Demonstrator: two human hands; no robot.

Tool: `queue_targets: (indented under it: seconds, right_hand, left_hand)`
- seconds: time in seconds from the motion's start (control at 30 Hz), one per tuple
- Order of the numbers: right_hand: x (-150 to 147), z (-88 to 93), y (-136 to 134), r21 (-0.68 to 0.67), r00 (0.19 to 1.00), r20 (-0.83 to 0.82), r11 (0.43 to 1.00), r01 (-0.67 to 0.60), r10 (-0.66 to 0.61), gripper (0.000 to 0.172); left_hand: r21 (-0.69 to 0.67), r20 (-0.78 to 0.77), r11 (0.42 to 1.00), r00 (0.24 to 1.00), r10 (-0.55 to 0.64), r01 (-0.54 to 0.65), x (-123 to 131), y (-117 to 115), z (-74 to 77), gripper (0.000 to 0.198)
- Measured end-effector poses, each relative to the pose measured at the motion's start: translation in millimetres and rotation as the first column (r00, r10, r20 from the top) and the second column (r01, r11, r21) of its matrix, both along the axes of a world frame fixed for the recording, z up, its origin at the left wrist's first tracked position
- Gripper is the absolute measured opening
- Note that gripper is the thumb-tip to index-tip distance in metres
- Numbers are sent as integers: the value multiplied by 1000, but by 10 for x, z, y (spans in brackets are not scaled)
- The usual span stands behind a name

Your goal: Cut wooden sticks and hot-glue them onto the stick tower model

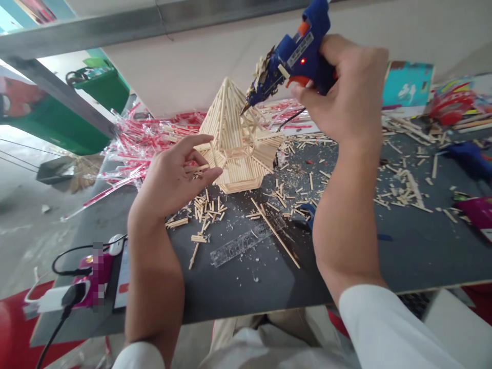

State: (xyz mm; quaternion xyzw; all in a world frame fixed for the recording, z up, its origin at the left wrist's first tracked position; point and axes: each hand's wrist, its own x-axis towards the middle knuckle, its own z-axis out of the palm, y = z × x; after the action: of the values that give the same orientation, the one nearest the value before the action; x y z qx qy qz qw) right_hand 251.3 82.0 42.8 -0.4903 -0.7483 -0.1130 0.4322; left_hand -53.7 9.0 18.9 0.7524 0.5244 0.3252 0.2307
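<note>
My right hand is wrapped round a blue hot glue gun, raised high with its red light lit. The gun's nozzle points down to the left, close to the sloping roof of a small house model built from thin wooden sticks. Dried glue and bits of stick cling to the gun's front. Beside the model's left side is my left hand, with several short wooden sticks held in its curled fingers. Its thumb and index finger are apart at the tips. Whether the nozzle touches the roof I cannot tell.
Cut stick pieces litter the dark table around a clear ruler and a long stick. Red-and-white plastic wrappers lie behind. A purple power strip with cables is at left, another blue tool at right.
</note>
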Motion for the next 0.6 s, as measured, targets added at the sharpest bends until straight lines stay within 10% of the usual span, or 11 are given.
queue_targets:
  seconds: [0.4, 0.6]
  right_hand:
    - [226, 3, -14, -126, 972, -114, 974, 189, -203, 40]
    - [734, -262, 16, -389, 896, 49, 818, 425, -442, 42]
  left_hand:
    - [35, 239, 992, 963, -126, 121, -30, -48, 66, 54]
    - [-44, 307, 983, 938, -159, 181, 28, -19, 30, 52]
